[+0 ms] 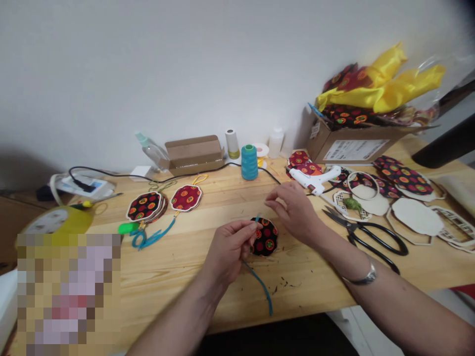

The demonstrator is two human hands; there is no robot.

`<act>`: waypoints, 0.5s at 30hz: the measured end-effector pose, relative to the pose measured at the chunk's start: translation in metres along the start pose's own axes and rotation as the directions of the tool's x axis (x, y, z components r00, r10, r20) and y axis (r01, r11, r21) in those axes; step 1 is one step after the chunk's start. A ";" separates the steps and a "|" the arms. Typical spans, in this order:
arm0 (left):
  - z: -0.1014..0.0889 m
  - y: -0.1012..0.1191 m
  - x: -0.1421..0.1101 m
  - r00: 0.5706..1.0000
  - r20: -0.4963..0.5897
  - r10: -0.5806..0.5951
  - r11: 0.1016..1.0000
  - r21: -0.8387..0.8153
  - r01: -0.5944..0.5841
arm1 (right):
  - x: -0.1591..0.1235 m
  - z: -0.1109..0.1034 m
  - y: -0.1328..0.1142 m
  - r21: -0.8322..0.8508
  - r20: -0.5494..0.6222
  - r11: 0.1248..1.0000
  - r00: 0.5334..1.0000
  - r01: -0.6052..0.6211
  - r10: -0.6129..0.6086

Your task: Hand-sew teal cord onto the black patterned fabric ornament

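My left hand point(229, 247) pinches the edge of a dark fabric-covered piece point(267, 238) with red and orange round patterns, holding it over the table. A bit of blue shows at the fingertips, and a blue cord point(264, 287) trails from below the hand toward the table's front edge. To the right of the piece and slightly above it is my right hand point(293, 210), thumb and fingers drawn together. Whatever may lie between those fingers is too small to see. A white glue gun point(315, 179) rests just beyond the right hand.
Black-handled scissors point(365, 235) lie beside my right forearm, near pale cut-out shapes point(419, 216). A teal thread cone point(249, 163) stands at the back. Finished-looking patterned pieces point(146, 206) are stacked at left. A cardboard box point(352, 143) overflows with fabric. A black cable point(178, 174) crosses the table.
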State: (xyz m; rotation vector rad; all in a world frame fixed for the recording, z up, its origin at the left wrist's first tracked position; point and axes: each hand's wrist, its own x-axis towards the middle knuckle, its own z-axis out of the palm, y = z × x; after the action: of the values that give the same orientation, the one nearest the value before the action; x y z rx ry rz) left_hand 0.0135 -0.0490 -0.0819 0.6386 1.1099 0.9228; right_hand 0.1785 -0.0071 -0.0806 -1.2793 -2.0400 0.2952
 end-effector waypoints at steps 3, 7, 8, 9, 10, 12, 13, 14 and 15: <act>-0.001 -0.001 0.002 1.000 -0.024 -0.003 1.000 -0.020 0.002 | -0.001 -0.021 -0.003 -0.231 0.002 0.973 1.000 -0.014 0.015; -0.003 -0.001 0.003 1.000 -0.025 0.001 0.999 -0.041 -0.002 | -0.027 -0.055 -0.003 -0.532 0.119 0.843 0.978 -0.081 0.169; -0.003 -0.001 0.003 1.000 -0.022 0.005 0.999 -0.045 -0.006 | -0.039 -0.062 0.000 -0.598 0.133 0.795 0.965 -0.103 0.225; -0.003 -0.001 0.003 1.000 -0.022 0.009 0.999 -0.047 -0.010 | -0.052 -0.068 0.005 -0.656 0.156 0.748 0.952 -0.098 0.262; -0.003 -0.001 0.003 1.000 -0.021 0.009 0.999 -0.047 -0.010 | -0.066 -0.074 0.011 -0.694 0.173 0.714 0.941 -0.093 0.290; -0.003 -0.001 0.002 1.000 -0.019 0.005 0.999 -0.047 -0.006 | -0.092 -0.084 0.024 -0.753 0.181 0.646 0.905 -0.124 0.385; -0.003 -0.001 0.002 1.000 -0.017 0.003 0.999 -0.048 -0.004 | -0.103 -0.087 0.030 -0.763 0.192 0.629 0.878 -0.147 0.438; -0.002 -0.001 0.001 1.000 -0.015 0.002 0.999 -0.051 -0.003 | -0.112 -0.090 0.035 -0.769 0.188 0.613 0.853 -0.180 0.487; -0.002 -0.002 0.001 1.000 -0.014 0.002 0.999 -0.052 -0.003 | -0.119 -0.091 0.040 -0.773 0.183 0.600 0.834 -0.205 0.520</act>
State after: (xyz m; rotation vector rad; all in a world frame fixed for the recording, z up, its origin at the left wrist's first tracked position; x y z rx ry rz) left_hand 0.0120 -0.0490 -0.0844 0.5915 1.0943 0.9571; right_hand 0.2992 -0.1053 -0.0875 -2.3382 -2.3008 -0.1352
